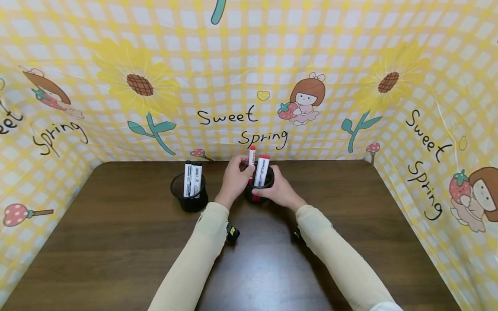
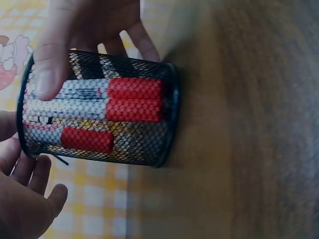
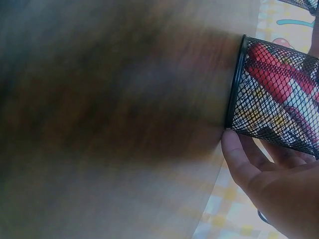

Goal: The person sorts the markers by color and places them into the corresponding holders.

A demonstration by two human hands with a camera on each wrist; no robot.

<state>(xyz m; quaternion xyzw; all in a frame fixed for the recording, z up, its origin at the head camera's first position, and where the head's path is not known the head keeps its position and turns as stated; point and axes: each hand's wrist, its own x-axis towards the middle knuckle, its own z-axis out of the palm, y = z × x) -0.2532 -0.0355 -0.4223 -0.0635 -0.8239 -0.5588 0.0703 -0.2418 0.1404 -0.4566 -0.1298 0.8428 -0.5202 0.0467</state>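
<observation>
A black mesh pen cup stands near the table's back edge, in my right hand's grip. In the left wrist view the right thumb lies across its side near the rim. Red-and-white markers lean together inside it, their red caps pointing down. My left hand pinches another red marker between thumb and fingers at the cup's left side. The lower end of that marker is inside the cup, with its red cap above the cup floor in the left wrist view.
To the left stands a second black mesh cup with several black-ended white markers in it. A yellow checked cloth hangs behind and at both sides of the dark wooden table.
</observation>
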